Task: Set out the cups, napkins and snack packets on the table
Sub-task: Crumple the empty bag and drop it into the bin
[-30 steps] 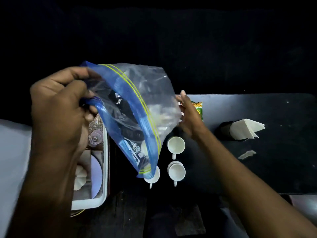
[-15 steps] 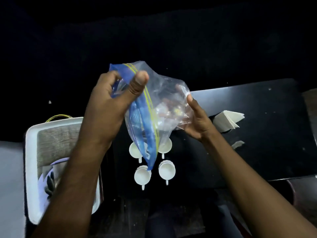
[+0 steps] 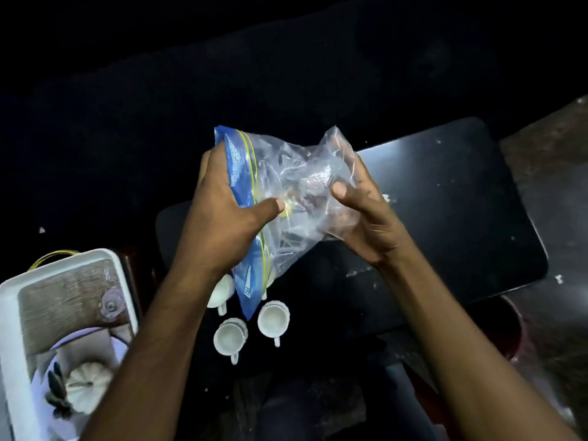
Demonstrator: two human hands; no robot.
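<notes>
I hold a clear zip bag [image 3: 296, 173] with a blue and yellow seal strip above the black table [image 3: 445, 198]. My left hand [image 3: 222, 211] grips the bag's blue seal end. My right hand [image 3: 359, 214] clutches its crumpled clear end, where small brownish items show dimly through the plastic. Below the bag, white cups stand on the table: one [image 3: 229, 338] at front left, one [image 3: 273, 319] at front right, and one [image 3: 221, 292] half hidden behind my left wrist. The napkins are hidden behind my right hand, apart from a white corner [image 3: 386, 197].
A white tray [image 3: 9, 329] at lower left holds a brown woven mat, a small clear glass [image 3: 110, 305], a pale plate and a garlic bulb [image 3: 86, 381]. White crumbs dot the table's right part. A dark reddish round stool [image 3: 512, 332] sits under the table's right edge.
My left hand slid down from the bag's top to its seal side, and my right hand closed tighter around the crumpled end. The view shifted, so my right hand now covers the napkin stack.
</notes>
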